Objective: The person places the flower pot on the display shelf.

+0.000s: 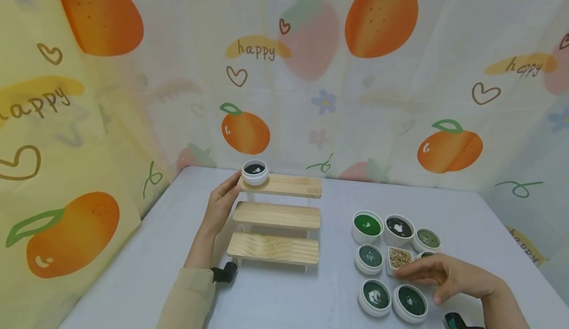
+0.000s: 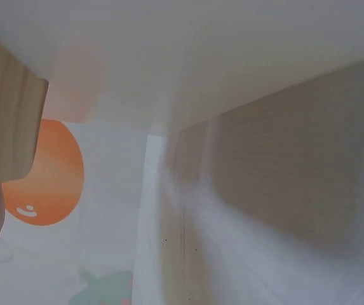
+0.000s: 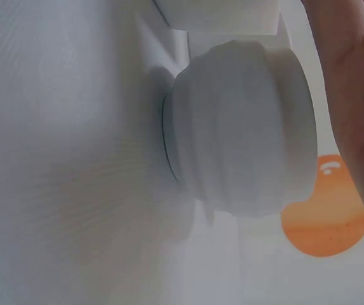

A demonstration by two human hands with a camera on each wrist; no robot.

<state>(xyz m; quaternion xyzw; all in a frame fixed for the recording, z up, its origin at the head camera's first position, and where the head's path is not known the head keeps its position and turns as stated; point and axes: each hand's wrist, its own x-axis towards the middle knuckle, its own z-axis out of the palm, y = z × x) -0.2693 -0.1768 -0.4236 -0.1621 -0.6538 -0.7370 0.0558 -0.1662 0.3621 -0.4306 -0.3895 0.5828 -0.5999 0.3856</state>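
My left hand (image 1: 221, 205) is at the left end of a wooden three-step stand, its fairly straight fingertips touching the end of the top plank (image 1: 295, 185). In the left wrist view, one finger lies against the wooden plank (image 2: 7, 114). Beside those fingertips a small white round cup (image 1: 255, 181) with dark contents sits on that plank. My right hand (image 1: 458, 277) hovers over a group of cups, fingers gently bent and thumb apart. Its fingertips overlap the square white dish (image 1: 390, 271) of grains. In the right wrist view a white cup (image 3: 245, 133) stands beside the palm.
Several white round cups with green or dark contents surround the dish, such as a green one (image 1: 367, 239) at the back and one (image 1: 410, 317) in front. The stand's middle plank (image 1: 275, 215) and bottom plank (image 1: 273, 248) face me. A printed cloth (image 1: 293, 92) hangs behind.
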